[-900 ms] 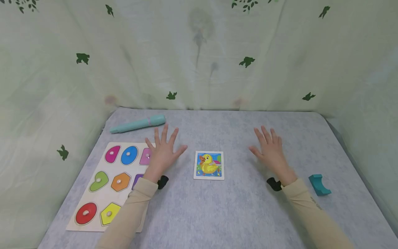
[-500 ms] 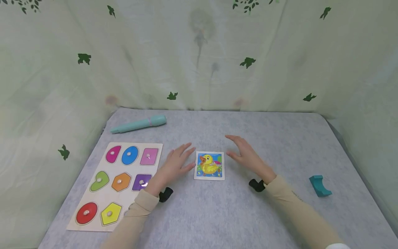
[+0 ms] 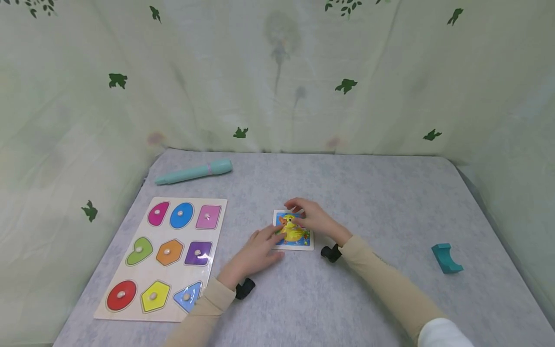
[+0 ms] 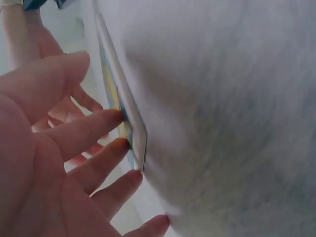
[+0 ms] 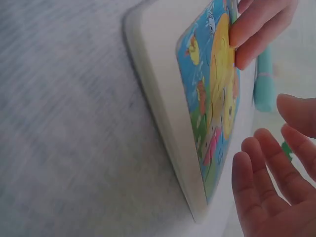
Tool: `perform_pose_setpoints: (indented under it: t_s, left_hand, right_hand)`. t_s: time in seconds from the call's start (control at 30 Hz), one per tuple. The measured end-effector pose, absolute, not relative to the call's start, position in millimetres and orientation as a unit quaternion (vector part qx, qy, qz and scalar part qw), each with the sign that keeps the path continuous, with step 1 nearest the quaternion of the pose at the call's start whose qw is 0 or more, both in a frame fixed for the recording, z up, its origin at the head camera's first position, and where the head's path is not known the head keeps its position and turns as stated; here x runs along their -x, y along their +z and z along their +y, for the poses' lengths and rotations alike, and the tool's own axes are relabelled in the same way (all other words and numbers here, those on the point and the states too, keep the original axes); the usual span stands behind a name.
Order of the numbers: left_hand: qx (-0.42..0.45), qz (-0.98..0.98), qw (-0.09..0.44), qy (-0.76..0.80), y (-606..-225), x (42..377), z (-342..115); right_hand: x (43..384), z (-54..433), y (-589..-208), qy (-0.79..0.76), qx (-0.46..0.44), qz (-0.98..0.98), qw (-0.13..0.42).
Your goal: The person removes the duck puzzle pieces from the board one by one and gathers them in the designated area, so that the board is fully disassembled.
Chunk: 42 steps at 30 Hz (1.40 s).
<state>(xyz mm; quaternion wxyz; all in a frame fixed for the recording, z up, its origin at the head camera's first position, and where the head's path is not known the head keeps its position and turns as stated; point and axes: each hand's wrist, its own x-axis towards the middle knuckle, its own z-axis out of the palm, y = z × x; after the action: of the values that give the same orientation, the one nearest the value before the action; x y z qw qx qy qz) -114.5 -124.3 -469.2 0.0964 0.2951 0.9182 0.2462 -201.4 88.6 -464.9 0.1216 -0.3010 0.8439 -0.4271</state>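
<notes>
A small square jigsaw puzzle (image 3: 299,244) with a yellow duck picture and a pale frame lies flat mid-table. My left hand (image 3: 257,253) reaches over its left side, fingers extended. In the left wrist view two fingertips (image 4: 121,143) touch the picture, another is right at the frame's corner, and the thumb stands apart. My right hand (image 3: 318,219) is over the puzzle's upper right part, fingers bent loosely. The right wrist view shows the right fingers (image 5: 266,168) spread beside the duck puzzle (image 5: 197,123) with nothing between them.
On the left lies a peg board (image 3: 147,273) with several coloured shapes; my left sleeve overlaps its lower right corner. Behind it is a teal pen-shaped object (image 3: 195,172). A teal arched block (image 3: 446,259) sits at the right. A leaf-printed curtain (image 3: 286,96) hangs behind the table.
Both hands, spread wide apart earlier, have moved inward to the duck puzzle. The left came right and down from beside the board; the right came left. The puzzle has stayed in place.
</notes>
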Motion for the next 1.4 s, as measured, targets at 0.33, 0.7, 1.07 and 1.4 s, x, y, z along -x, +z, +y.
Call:
perform_pose_setpoints:
  t_s: [0.33,0.7,1.07,1.4]
  left_hand:
    - [-0.294,0.926,0.069,0.227,-470.6,108.5,-119.4]
    - [-0.28,0.93,0.068,0.23,-469.3,105.5,-116.4]
    - [-0.282,0.922,0.071,0.254,-467.1,106.4,-115.8]
    - [-0.277,0.924,0.073,0.255,-466.3,107.0,-115.7]
  right_hand:
    - [205.5,66.4,-472.0,-0.355,0.298,0.876,0.131]
    - [189.9,49.7,-461.9,-0.287,0.275,0.913,0.093]
    - [205.4,59.1,-470.4,-0.387,0.265,0.871,0.144]
    - [206.8,59.1,-469.8,-0.402,0.268,0.861,0.157]
